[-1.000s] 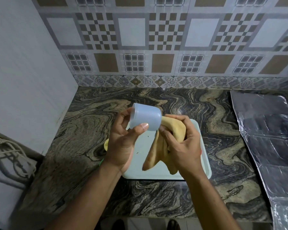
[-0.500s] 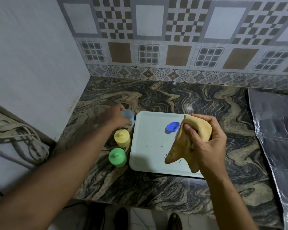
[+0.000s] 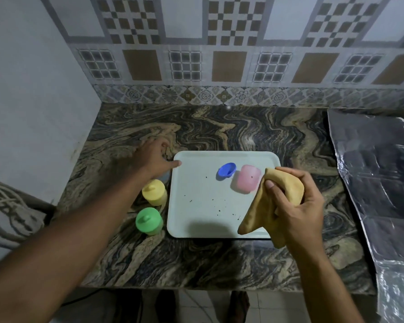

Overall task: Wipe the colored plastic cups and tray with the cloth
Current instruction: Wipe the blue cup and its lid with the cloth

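Observation:
A pale green tray point(image 3: 196, 206) with dark crumbs lies on the marble counter. On it sit a small blue cup point(image 3: 226, 170) and a pink cup point(image 3: 247, 181) lying on its side. Left of the tray, a yellow cup point(image 3: 154, 192) and a green cup point(image 3: 148, 221) stand upside down on the counter. My left hand point(image 3: 153, 157) hovers by the tray's far left corner with its thumb stretched out; a sliver of the pale blue cup point(image 3: 165, 177) shows under it. My right hand point(image 3: 296, 206) grips a bunched tan cloth point(image 3: 268, 206) over the tray's right edge, just right of the pink cup.
Crinkled foil sheet point(image 3: 371, 183) covers the counter at the right. A plain wall point(image 3: 33, 113) closes the left side, with cables point(image 3: 5, 206) below it. Patterned tiles run along the back. The counter's front edge point(image 3: 196, 286) is close to me.
My left hand carried the pale blue cup away from the cloth and down to the counter left of the tray. My right hand with the cloth shifted right, uncovering the pink cup.

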### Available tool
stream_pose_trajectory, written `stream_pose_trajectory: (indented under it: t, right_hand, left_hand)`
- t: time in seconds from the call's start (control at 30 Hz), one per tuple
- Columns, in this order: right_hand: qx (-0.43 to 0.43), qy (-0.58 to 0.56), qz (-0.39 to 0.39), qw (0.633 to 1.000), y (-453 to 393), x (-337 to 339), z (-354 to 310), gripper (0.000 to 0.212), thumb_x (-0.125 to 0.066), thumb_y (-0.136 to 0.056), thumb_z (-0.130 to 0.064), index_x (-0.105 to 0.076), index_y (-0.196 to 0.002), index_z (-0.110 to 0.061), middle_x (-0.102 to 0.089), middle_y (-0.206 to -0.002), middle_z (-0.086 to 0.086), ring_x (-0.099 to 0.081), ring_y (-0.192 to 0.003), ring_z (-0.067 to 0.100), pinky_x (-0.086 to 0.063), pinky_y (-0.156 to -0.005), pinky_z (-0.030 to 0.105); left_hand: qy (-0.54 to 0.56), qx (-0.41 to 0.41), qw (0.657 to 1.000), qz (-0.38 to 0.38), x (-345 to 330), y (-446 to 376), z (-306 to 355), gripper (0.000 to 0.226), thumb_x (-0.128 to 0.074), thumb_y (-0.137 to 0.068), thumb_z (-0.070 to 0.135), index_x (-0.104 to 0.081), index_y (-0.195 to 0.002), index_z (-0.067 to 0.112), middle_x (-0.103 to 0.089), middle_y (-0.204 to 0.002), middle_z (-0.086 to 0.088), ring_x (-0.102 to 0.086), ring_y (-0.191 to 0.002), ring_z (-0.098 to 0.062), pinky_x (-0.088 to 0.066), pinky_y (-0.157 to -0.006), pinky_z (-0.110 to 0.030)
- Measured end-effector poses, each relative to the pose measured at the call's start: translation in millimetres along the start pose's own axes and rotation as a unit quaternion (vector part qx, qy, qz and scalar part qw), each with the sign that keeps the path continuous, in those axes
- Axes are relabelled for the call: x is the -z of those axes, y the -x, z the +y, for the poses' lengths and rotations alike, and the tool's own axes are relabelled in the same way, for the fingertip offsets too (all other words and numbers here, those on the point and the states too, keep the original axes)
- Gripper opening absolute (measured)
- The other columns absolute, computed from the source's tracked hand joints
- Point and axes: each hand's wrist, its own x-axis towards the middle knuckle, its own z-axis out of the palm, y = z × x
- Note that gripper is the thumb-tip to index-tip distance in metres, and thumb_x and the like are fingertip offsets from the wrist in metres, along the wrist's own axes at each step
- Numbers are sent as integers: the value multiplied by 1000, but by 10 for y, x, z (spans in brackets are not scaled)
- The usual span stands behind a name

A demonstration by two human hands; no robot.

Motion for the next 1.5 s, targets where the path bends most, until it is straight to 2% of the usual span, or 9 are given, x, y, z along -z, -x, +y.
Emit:
stream_pose_trajectory:
  t: [0.1,0.23,0.5,0.67,0.77,0.93,1.13,1.33,1.5]
  right_hand:
    - [-6,-1,17,1000,5,91,34,26,-80,-92,-4,-69,-115,-11,-75,-111,4,-69,-98,13,-58,-86,31]
    - [-4,-6,26,1000,56,170,51,27,-81,-91,-2,-70,-113,-11,-76,-108,3,-70,-96,13,-59,-84,25]
    - [-13,-8,49,999,218,453,126,27,-80,-89,1,-71,-111,-12,-77,-108,5,-72,-99,16,-59,-88,26]
    - [-28,-22,49,998,259,502,137,28,-80,-89,1,-72,-109,-18,-78,-106,1,-73,-97,14,-60,-89,29]
    - [-29,-18,46,998,253,438,119,31,-85,-89,-5,-72,-108,-26,-78,-106,-2,-72,-97,14,-59,-88,36]
    - [-2,-10,37,999,212,198,-51,33,-72,-81,-16,-68,-114,-18,-74,-103,-5,-68,-91,10,-57,-84,37]
    - [100,-20,18,995,231,-129,-347,29,-74,-88,-13,-65,-113,-22,-71,-101,-13,-67,-88,4,-55,-78,19]
    - [149,-7,55,987,277,-532,-447,27,-78,-91,-17,-65,-116,-19,-72,-102,-12,-70,-89,6,-55,-78,19]
    - [175,40,106,978,236,-656,-455,26,-80,-91,-18,-67,-113,-20,-74,-102,-4,-72,-90,11,-55,-79,20]
  left_hand:
    - [55,-101,993,4,-242,111,388,33,-87,-78,45,-72,-103,28,-73,-100,11,-65,-107,-19,-49,-94,-40]
    - [34,-164,985,-46,-712,175,873,26,-83,-80,39,-72,-102,28,-72,-98,11,-63,-105,-20,-42,-95,-39]
    - [-6,-108,993,-51,-1194,103,1122,11,-75,-88,28,-77,-98,24,-78,-104,0,-68,-104,-31,-47,-89,-36]
    - [193,-34,980,-36,-1061,87,1050,4,-75,-86,16,-76,-84,20,-74,-75,5,-72,-78,-21,-49,-70,-27]
    - [414,26,906,-87,-754,252,1014,8,-79,-91,15,-75,-90,23,-77,-84,3,-69,-85,-17,-49,-75,-26]
    - [688,82,702,-164,-177,901,1046,10,-62,-99,9,-69,-100,16,-81,-97,-1,-77,-86,-9,-47,-79,-24]
    - [764,75,627,-128,132,1535,1121,14,-66,-88,18,-67,-102,21,-77,-118,-2,-75,-102,-13,-46,-76,-23]
    - [769,35,632,-94,150,1915,1261,11,-65,-89,17,-74,-92,21,-79,-110,-12,-77,-95,-18,-61,-82,-32]
    - [697,-28,716,-19,87,2010,1208,5,-75,-93,18,-75,-97,20,-79,-107,-17,-74,-95,-21,-61,-85,-29]
